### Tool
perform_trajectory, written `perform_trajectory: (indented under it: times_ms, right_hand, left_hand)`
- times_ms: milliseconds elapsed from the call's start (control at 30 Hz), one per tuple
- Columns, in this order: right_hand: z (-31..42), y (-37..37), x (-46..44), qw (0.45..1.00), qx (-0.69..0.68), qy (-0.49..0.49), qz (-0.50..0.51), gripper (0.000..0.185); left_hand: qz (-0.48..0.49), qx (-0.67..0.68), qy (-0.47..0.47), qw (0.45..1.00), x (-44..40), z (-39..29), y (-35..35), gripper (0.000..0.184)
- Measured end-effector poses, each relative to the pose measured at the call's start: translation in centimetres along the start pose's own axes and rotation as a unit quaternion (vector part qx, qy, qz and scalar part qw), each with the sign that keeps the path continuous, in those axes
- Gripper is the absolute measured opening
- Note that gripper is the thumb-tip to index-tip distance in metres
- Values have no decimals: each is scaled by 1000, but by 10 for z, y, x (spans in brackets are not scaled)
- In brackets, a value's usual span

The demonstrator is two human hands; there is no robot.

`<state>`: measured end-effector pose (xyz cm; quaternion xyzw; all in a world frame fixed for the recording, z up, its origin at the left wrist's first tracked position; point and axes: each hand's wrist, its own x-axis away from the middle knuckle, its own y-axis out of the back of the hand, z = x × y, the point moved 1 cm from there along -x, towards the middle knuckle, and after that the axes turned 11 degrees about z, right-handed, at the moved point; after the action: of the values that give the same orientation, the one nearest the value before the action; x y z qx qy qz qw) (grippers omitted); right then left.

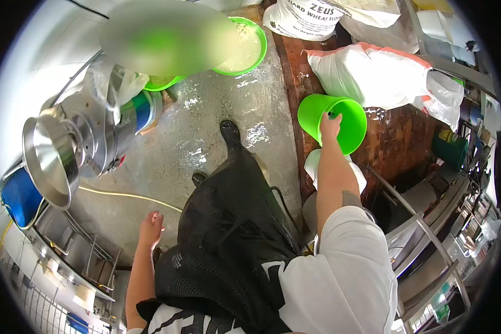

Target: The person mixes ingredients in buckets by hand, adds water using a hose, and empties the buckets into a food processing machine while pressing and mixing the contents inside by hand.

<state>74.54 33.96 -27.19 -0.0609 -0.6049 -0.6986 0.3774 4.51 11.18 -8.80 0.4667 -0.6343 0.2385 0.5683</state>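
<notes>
My right hand [330, 126] reaches out and grips the near rim of a bright green bucket [312, 113], thumb and fingers closed over its edge. The bucket is tilted with its mouth towards the right, and the green inner wall shows. My left hand [151, 228] hangs free on the left above the concrete floor, its fingers loosely curled and a little apart, with nothing in them. Beside the bucket lies a white and orange sack [373, 75]. Under my right forearm is a white bag-like thing [313, 166], partly hidden.
A yellow hose [131, 195] crosses the wet floor [189, 133]. Green tubs, one with a pale mass [245, 53], stand ahead beside a blurred patch. On the left is a machine with a steel bowl [36, 150]; flour sack [306, 19] far right; metal rails [428, 228] near right.
</notes>
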Motion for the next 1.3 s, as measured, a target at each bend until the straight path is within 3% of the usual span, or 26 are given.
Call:
perform_trajectory:
  times_ms: [100, 167, 233, 333, 400, 533, 600, 667, 700, 767, 800, 833, 900, 967, 1000, 1100, 1167, 1233, 1267, 1300]
  right_hand:
    - [-24, -38, -35, 997, -69, -18, 9, 86]
    - [-51, -53, -73, 980, -160, -43, 113, 75]
    - [-49, -38, -48, 987, -113, -60, 93, 68]
    - [-71, -29, -19, 999, -30, -8, 15, 54]
    - [-92, -8, 11, 998, -58, 2, -25, 47]
    - [-146, 43, 68, 978, -151, -37, -139, 34]
    - [-169, 65, 90, 956, -209, -34, -201, 30]
    - [-197, 86, 126, 938, -223, 7, -264, 30]
    - [-188, 113, 166, 924, -279, -29, -258, 27]
    - [-197, 160, 239, 858, -411, -35, -305, 24]
    - [-209, 181, 271, 807, -469, -20, -358, 22]
    - [-227, 202, 301, 752, -521, -2, -405, 20]
    - [-258, 239, 349, 640, -598, 53, -480, 19]
    - [-285, 275, 361, 539, -676, 70, -498, 19]
    - [-280, 296, 365, 508, -734, 74, -445, 8]
    - [-376, 324, 277, 456, -798, 156, -361, 11]
    - [-395, 351, 244, 317, -832, 148, -431, 19]
    - [-439, 373, 210, 198, -879, 92, -423, 10]
    - [-468, 371, 199, 178, -905, 174, -346, 10]
    - [-490, 371, 180, 132, -921, 194, -311, 6]
  left_hand:
    - [12, -18, 15, 1000, 8, -3, 11, 46]
    - [9, -15, -11, 1000, 5, -18, 16, 45]
    - [22, -50, 3, 999, 0, -25, 22, 45]
    - [47, -129, 3, 991, -9, -24, 39, 44]
    - [51, -183, 12, 982, -16, -26, 51, 45]
    - [79, -343, -62, 934, -24, -68, 58, 45]
    - [106, -398, -144, 900, -70, -39, 87, 45]
    - [67, -419, -177, 888, -63, -75, 84, 44]
    - [76, -435, -199, 875, -47, -106, 77, 44]
    - [102, -454, -148, 873, -22, -146, 70, 43]
    - [111, -515, -226, 819, -78, -120, 106, 41]
    - [110, -523, -240, 811, -74, -132, 104, 41]
    - [103, -473, -248, 839, -50, -154, 90, 41]
    - [91, -482, -270, 828, -18, -181, 70, 41]
    - [94, -497, -255, 824, -5, -195, 61, 41]
    - [99, -518, -249, 813, -26, -201, 62, 42]
    - [112, -504, -264, 815, -70, -187, 80, 44]
    - [99, -495, -261, 823, -42, -206, 72, 43]
    - [88, -484, -258, 832, -30, -214, 65, 43]
    - [85, -499, -233, 830, -27, -217, 66, 43]
